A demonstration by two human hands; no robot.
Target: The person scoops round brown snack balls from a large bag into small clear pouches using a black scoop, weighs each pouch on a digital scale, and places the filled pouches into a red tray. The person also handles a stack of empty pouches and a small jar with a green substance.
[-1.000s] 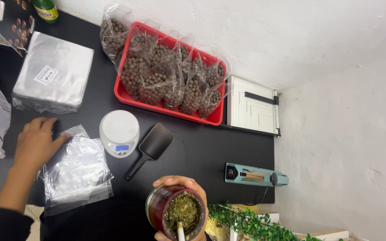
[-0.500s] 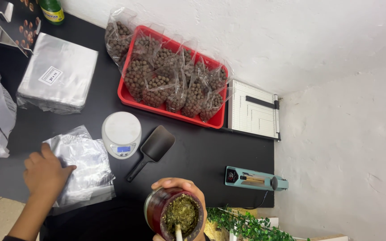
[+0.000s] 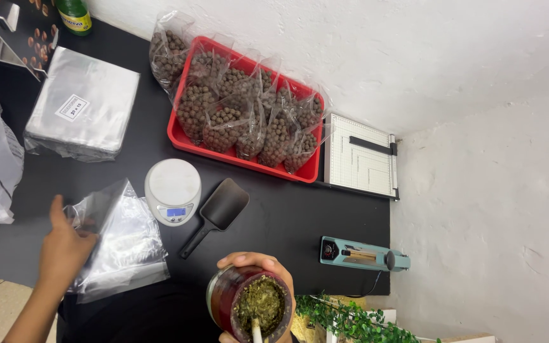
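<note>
Right hand wrapped round dark red cup of green herb, straw standing in it, held low near table's front edge. Left hand fingers loosely spread, lifting top clear plastic bag off small stack; grip partly hidden, pinch not certain. White kitchen scale just beside bags, black scoop next to it. Beyond: red tray packed with bagged brown balls, pile of silver pouches, paper cutter, teal sealer, black table.
</note>
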